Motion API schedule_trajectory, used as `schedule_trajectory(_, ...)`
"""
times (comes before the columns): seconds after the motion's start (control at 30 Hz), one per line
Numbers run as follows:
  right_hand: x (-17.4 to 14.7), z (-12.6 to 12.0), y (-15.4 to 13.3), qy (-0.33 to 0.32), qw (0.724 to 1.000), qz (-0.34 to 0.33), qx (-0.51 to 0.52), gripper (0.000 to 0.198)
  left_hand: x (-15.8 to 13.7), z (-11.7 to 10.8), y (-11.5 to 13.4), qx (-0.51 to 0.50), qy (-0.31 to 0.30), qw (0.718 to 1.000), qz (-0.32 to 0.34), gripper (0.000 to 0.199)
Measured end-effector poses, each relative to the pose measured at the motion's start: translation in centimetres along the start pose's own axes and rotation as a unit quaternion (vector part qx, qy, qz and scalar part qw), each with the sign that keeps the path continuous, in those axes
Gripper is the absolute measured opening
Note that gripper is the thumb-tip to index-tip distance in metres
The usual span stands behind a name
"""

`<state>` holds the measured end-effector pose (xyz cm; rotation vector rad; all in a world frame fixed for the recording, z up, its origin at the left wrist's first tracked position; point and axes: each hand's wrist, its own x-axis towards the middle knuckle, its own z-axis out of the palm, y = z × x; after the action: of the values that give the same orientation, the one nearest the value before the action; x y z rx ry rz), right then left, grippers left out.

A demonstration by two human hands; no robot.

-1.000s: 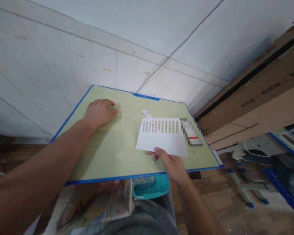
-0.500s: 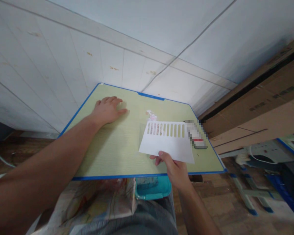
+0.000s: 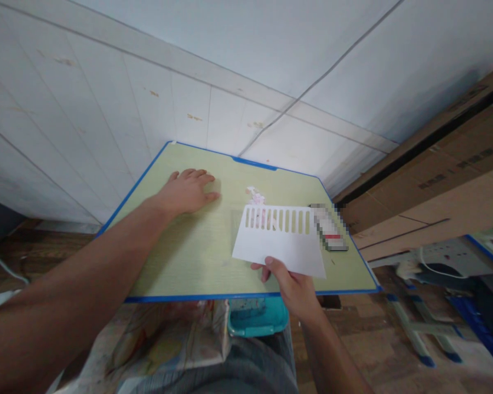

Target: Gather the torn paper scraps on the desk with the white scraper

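Note:
In the head view my right hand (image 3: 290, 284) pinches the near edge of a white paper sheet (image 3: 279, 249), thumb on top and fingers beneath. A row of long narrow slots runs across the sheet's far part. It is held over the desk top (image 3: 181, 262). Small pinkish-white paper scraps (image 3: 255, 196) lie just past its far edge, and some show through the left slots. My left hand (image 3: 191, 190) is to the left, palm down at the desk surface, fingers spread and holding nothing.
A blurred-out phone-like object (image 3: 331, 232) lies right of the sheet. Beneath the desk's front edge hangs a teal bin (image 3: 257, 328). Cardboard (image 3: 427, 175) stands along the right, a white panelled wall (image 3: 181, 104) behind. Another desk's legs (image 3: 431, 328) are at lower right.
My left hand has shifted slightly to the right across the desk. The sheet in my right hand has tilted a little, so its slots look longer. The scraps have stayed in place.

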<state>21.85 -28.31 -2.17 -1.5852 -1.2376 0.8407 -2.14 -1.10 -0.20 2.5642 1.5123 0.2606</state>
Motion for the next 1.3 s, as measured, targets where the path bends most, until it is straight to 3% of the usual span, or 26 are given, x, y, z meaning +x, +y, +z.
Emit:
schedule_trajectory(0.13,0.2,-0.2,0.0,-0.015,1.000,-0.001,-0.008,0.058,-0.9,-0.9,0.7,0.013,-0.014,1.000,-0.015,0.073)
schedule_trajectory(0.27,0.3,-0.4,0.2,-0.033,0.999,-0.006,-0.008,0.058,-4.1,-1.4,0.5,0.032,-0.026,0.999,-0.016,0.078)
schedule_trajectory(0.43,0.1,-0.2,0.5,-0.052,0.998,-0.016,0.008,0.058,-9.9,0.0,-1.5,0.032,0.033,0.999,0.000,0.076)
schedule_trajectory(0.53,-0.2,0.1,0.6,-0.054,0.998,-0.014,0.012,0.058,-11.8,1.2,-2.1,0.030,0.034,0.999,0.001,0.076)
schedule_trajectory(1.03,-1.9,0.7,0.6,-0.046,0.996,0.064,0.039,0.061,-12.8,1.2,-1.1,0.027,0.031,0.999,0.003,0.076)
schedule_trajectory(1.3,-2.8,0.2,0.6,-0.068,0.996,0.048,0.032,0.052,-12.8,1.5,-1.2,0.028,0.038,0.999,0.006,0.074)
